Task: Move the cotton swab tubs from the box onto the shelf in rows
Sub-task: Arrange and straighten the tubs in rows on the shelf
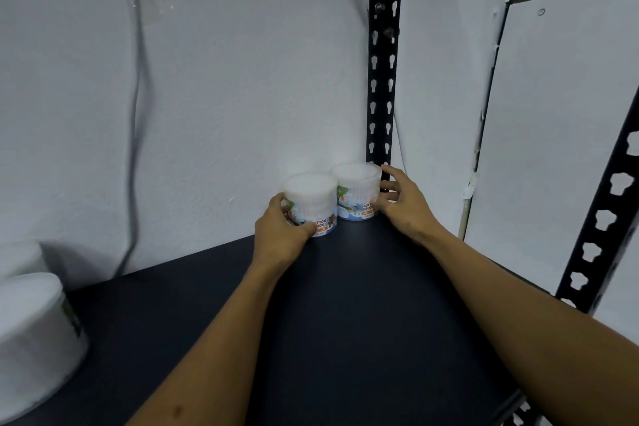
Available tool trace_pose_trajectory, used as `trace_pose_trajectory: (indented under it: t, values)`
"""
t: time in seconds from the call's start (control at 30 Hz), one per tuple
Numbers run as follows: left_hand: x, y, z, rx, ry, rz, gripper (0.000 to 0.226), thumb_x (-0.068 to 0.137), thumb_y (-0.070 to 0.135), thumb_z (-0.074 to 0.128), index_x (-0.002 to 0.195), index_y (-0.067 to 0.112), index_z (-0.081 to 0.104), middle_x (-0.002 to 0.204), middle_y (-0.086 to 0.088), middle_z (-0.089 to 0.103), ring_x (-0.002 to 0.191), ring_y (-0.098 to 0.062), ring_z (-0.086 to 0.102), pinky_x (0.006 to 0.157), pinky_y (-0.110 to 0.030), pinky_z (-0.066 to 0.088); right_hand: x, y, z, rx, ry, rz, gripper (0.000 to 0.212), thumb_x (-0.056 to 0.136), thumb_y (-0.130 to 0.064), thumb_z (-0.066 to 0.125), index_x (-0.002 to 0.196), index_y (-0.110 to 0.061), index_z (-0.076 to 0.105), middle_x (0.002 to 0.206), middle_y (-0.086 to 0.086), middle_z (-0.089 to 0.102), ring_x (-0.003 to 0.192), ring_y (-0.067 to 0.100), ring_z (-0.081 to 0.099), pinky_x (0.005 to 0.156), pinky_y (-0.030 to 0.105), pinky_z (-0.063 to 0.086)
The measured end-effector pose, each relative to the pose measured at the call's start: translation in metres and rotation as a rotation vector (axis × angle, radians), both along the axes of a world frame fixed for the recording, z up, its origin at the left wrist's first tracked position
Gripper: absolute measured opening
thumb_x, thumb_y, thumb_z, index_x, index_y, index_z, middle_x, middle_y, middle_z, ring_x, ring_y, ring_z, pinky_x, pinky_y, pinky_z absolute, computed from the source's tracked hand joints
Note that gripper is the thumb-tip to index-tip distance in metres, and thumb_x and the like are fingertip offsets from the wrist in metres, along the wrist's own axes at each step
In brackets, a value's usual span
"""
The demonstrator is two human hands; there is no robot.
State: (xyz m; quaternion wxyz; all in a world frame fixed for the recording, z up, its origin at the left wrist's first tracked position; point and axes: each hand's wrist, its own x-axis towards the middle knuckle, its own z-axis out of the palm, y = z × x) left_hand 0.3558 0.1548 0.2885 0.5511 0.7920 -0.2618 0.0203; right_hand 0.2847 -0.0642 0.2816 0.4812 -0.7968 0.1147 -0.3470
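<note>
So you've got two cotton swab tubs parked in the far right corner of the shelf (345,304), right up against the white wall (207,79) and touching each other. Both are clear round plastic tubs packed full of white swabs, so the tops look like fuzzy white discs, and each has a colourful cartoon label band around the bottom reading "COTTON BUDS". Your left hand (281,230) has its grip curled around the left tub (311,202), thumb across the front of the label. Your right hand (403,199) has the right tub (358,188), fingers wrapped round its right side and the thumb on the label. That tub sits just beside the black slotted metal upright (382,62). The shelf board is matte, dark and flat. Two more white tubs (31,332) sit blurry at the left edge, one behind the other.
</note>
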Motion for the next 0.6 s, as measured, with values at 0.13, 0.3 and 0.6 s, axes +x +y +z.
trace_pose_trajectory:
  t: [0.13, 0.3, 0.6]
  values:
    - [0.0003, -0.0002, 0.0003, 0.019, -0.025, 0.011, 0.067, 0.076, 0.012, 0.077, 0.135, 0.016, 0.045, 0.127, -0.005, 0.060, 0.097, -0.010, 0.054, 0.078, -0.019, 0.042, 0.0000, 0.0005, 0.0000, 0.009, -0.002, 0.003, 0.063, 0.084, -0.001, 0.062, 0.138, -0.026, 0.041, 0.114, -0.002, 0.058, 0.094, 0.011, 0.062, 0.071, 0.017, 0.049]
    - [0.0017, 0.0000, -0.0001, 0.022, 0.008, 0.030, 0.073, 0.076, 0.014, 0.079, 0.138, 0.014, 0.039, 0.129, -0.007, 0.058, 0.097, -0.011, 0.053, 0.082, -0.022, 0.042, 0.0009, -0.0008, 0.0006, 0.033, 0.000, 0.007, 0.060, 0.085, 0.001, 0.058, 0.138, -0.022, 0.042, 0.116, 0.003, 0.060, 0.095, 0.020, 0.064, 0.074, 0.027, 0.051]
    - [0.0056, 0.0007, -0.0024, -0.019, 0.035, 0.016, 0.071, 0.074, 0.014, 0.081, 0.133, 0.018, 0.044, 0.114, 0.000, 0.059, 0.091, -0.009, 0.057, 0.074, -0.019, 0.043, 0.0015, -0.0014, 0.0004, 0.044, 0.009, -0.011, 0.058, 0.084, 0.001, 0.059, 0.136, -0.021, 0.045, 0.115, 0.001, 0.060, 0.093, 0.015, 0.064, 0.078, 0.029, 0.053]
